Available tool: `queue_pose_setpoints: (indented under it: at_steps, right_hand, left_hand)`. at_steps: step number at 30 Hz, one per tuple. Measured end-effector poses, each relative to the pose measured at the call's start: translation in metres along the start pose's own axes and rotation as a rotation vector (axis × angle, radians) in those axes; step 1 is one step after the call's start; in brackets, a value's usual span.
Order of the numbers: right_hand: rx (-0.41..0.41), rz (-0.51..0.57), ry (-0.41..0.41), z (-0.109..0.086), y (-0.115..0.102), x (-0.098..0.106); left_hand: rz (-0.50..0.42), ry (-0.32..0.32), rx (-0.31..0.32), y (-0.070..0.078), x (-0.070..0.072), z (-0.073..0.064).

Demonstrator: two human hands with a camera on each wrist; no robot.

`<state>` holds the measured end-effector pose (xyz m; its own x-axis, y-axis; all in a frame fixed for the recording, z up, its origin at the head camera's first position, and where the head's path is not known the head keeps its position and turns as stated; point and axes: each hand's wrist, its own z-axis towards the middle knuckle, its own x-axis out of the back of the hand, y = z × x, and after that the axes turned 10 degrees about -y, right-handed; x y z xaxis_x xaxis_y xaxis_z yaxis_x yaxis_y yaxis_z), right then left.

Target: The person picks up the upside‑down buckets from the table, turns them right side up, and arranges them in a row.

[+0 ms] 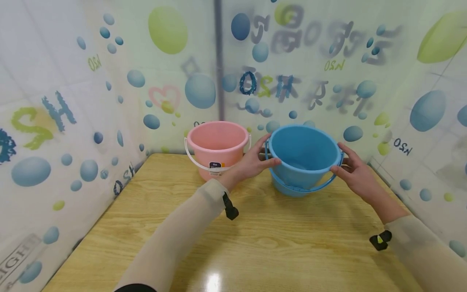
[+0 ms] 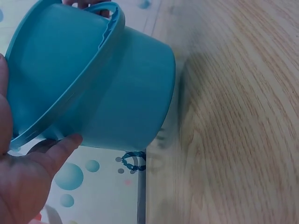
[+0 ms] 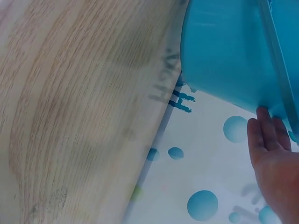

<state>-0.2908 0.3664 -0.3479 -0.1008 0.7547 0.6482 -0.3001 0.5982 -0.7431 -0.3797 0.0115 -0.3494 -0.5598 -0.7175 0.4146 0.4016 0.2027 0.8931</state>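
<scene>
A blue bucket (image 1: 303,152) is at the right back of the wooden table, its mouth tipped toward me. Its blue handle (image 1: 313,189) hangs down across the front. My left hand (image 1: 255,160) holds the left side of the rim, thumb in front and fingers partly hidden behind. On the opposite side, my right hand (image 1: 354,172) grips the rim near the handle joint. The right wrist view has the right fingers (image 3: 268,133) against the bucket's outer wall. Whether the base touches the tabletop, I cannot tell. A pink bucket (image 1: 219,156) stands just left of my left hand.
The pink bucket has a white handle (image 1: 197,160) lowered at its front and a dark label. Behind the wooden table (image 1: 255,247) hangs a curtain (image 1: 168,73) printed with bubbles and letters, which also runs along both sides.
</scene>
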Motion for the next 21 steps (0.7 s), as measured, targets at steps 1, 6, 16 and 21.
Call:
queue_pose_setpoints:
  at_steps: [1, 6, 16, 21]
  right_hand:
    - [-0.006, -0.004, 0.002, 0.001, 0.000, 0.000]
    - [-0.022, 0.005, -0.008, 0.006, 0.006, -0.002]
    - [-0.057, 0.024, -0.047, 0.016, 0.015, -0.004]
    - [-0.073, 0.015, -0.053, 0.023, 0.013, -0.005]
  left_hand:
    - [0.003, 0.003, 0.002, -0.001, 0.000, 0.000]
    - [0.029, 0.011, -0.007, -0.008, -0.002, 0.004]
    - [0.013, 0.000, -0.020, -0.016, -0.003, 0.009]
    - [-0.021, 0.010, -0.010, -0.015, -0.003, 0.009]
